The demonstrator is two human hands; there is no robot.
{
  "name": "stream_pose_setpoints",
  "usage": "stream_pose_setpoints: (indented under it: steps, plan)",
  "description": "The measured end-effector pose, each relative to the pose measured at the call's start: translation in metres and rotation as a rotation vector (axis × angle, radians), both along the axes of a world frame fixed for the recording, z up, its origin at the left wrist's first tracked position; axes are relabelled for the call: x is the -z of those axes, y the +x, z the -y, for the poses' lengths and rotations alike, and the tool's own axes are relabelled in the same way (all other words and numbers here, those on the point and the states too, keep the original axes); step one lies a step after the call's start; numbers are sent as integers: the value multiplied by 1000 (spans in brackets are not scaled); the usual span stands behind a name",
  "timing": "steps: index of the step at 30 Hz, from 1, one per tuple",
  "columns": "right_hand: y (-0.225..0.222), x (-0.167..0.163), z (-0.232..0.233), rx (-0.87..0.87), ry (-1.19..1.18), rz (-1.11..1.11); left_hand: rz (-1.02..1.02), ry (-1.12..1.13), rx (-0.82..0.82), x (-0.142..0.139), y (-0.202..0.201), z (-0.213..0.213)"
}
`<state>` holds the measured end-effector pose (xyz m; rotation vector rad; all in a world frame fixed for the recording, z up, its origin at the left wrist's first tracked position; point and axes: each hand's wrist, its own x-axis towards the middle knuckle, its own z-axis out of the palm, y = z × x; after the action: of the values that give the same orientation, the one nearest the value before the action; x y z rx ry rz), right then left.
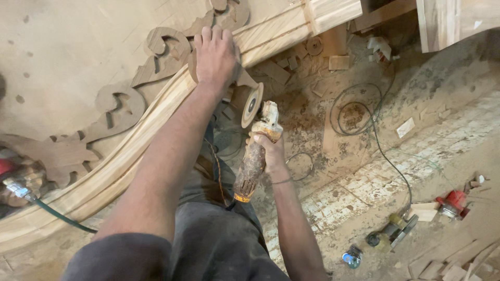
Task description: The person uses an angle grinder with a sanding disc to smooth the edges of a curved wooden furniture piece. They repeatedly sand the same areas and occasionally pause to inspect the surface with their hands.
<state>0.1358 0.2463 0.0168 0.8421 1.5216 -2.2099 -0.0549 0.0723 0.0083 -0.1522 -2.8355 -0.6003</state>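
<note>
Above a dusty workshop floor (pixel 416 135), a curved wooden frame (pixel 130 166) is steadied by the flat, open left hand (pixel 216 54), while a grinder (pixel 255 151), gripped by the right hand (pixel 271 151), is poised just below its edge, apparently mid-sanding.

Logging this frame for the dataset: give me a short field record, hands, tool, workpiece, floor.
left hand: flat on the carved wooden piece, fingers spread
right hand: gripping the angle grinder by its body
grinder disc: beside the curved wooden rail, contact unclear
floor: dusty, wood offcuts, looped cable, red power tool
</note>
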Motion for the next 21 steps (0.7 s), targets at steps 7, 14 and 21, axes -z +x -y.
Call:
stream_pose_setpoints:
  steps: [7, 14, 21]
  plan:
    - [-2, -1, -1, -11, -7, -15, -1, 9, -16, 5, -1, -2]
    - [-2, -5, 5, -4, -92, -25, 11, 17, -25, 7, -1, -2]
    - [-2, -6, 5, -8, -69, -82, 27, 31, 1, -9, 3, 0]
